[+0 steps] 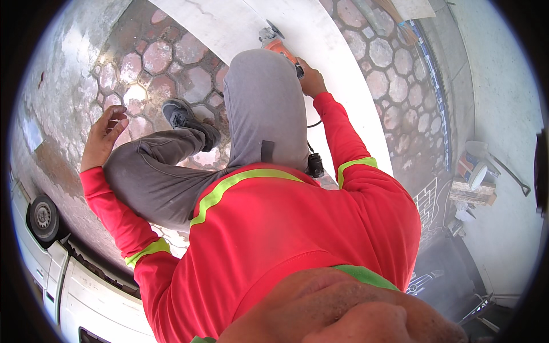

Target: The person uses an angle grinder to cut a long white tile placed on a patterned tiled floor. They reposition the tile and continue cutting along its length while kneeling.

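My right hand [311, 79] is closed around the rear of an orange angle grinder [277, 46]. The grinder lies over a long white board [320, 34], its grey head and disc pointing away from me. Whether the disc touches the board or spins, I cannot tell. A dark cord runs back from near my right wrist. Out to the left, my left hand [103, 139] is raised beside my bent left knee, fingers loosely curled and apart, holding nothing. My other knee [266, 86], in grey trousers, is over the board and partly hides the grinder.
Hexagonal paving [157, 57] lies on both sides of the board. A white vehicle with a dark wheel [43, 217] stands at the lower left. At the right, a bucket [472, 168] and a shovel [514, 180] are near a pale wall. A small black object [314, 164] is beside my hip.
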### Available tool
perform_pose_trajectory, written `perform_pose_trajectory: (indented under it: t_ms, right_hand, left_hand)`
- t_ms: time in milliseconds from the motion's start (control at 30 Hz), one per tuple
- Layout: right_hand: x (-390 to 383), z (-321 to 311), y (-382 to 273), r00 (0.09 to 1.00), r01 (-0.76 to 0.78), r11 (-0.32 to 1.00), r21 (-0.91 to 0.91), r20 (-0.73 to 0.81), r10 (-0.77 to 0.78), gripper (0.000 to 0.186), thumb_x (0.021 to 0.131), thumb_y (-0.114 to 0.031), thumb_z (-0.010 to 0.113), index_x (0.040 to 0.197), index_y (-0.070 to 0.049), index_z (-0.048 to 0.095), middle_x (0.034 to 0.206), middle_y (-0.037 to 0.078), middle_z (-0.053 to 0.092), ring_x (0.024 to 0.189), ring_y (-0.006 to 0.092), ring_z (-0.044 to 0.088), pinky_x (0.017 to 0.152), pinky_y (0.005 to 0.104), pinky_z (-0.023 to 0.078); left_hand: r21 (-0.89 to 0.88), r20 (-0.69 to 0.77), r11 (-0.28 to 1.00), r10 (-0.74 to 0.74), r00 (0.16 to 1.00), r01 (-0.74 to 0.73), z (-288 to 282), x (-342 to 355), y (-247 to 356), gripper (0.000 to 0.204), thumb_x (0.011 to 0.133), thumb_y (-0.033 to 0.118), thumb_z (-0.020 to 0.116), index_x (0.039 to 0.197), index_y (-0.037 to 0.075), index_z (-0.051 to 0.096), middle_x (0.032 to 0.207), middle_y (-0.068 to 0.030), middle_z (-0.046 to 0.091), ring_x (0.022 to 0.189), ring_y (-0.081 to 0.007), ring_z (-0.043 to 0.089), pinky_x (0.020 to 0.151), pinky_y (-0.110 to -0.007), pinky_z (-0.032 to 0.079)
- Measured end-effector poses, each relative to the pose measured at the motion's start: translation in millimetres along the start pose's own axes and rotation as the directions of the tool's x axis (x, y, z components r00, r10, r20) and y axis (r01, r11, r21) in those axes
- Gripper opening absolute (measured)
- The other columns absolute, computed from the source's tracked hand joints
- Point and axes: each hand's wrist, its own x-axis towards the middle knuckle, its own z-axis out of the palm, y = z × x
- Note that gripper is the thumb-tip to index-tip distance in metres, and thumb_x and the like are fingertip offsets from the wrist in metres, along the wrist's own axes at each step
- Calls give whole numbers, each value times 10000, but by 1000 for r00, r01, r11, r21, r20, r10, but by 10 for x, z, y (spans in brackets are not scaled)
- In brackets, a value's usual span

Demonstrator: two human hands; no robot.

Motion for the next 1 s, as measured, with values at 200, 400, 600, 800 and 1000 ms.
perform_pose_trajectory:
  t_ms: [200, 400, 600, 800, 1000]
  right_hand:
    - [-40, -54, -3, 1000, -7, 1000, 22, 2, 7, 762, 777, -537, 733, 1410, -174, 513, 1076, 201, 718, 1008, 419, 678, 871, 497, 533]
    - [-14, -51, 50, 998, -47, 998, 45, 41, 45, 763, 779, -529, 733, 1415, -168, 516, 1072, 200, 719, 1001, 415, 682, 864, 492, 538]
    - [-40, -45, 129, 1000, 14, 1000, -23, -23, -14, 763, 777, -515, 735, 1423, -180, 504, 1056, 194, 722, 989, 413, 685, 851, 492, 544]
    - [-91, -75, 222, 1000, 6, 1000, -16, 14, -6, 813, 751, -502, 761, 1443, -185, 474, 1055, 191, 724, 980, 410, 687, 845, 496, 545]
    - [-117, -71, 246, 1000, -6, 1000, -9, 21, 6, 814, 744, -497, 771, 1438, -188, 480, 1061, 184, 725, 981, 404, 689, 849, 490, 544]
  left_hand:
    - [4, 6, 1000, 8, 1000, -8, 23, 6, 61, 379, 984, 294, 663, 1274, 61, 590, 1066, -104, 677, 928, -178, 671, 854, -328, 510]
    - [10, 11, 1000, 18, 1000, -18, 48, 16, 115, 381, 984, 291, 663, 1275, 57, 587, 1071, -105, 677, 928, -176, 670, 854, -324, 509]
    - [14, 13, 1000, 15, 1000, -15, 66, 42, 124, 387, 986, 291, 660, 1283, 54, 585, 1073, -108, 676, 933, -179, 670, 861, -328, 509]
    - [4, 16, 1000, 13, 1000, -13, 64, 81, 110, 399, 986, 296, 661, 1286, 46, 583, 1059, -101, 670, 935, -175, 669, 864, -321, 507]
    - [10, 20, 1000, 19, 1000, -20, 65, 104, 101, 402, 987, 296, 660, 1285, 37, 582, 1054, -95, 666, 918, -167, 659, 862, -315, 507]
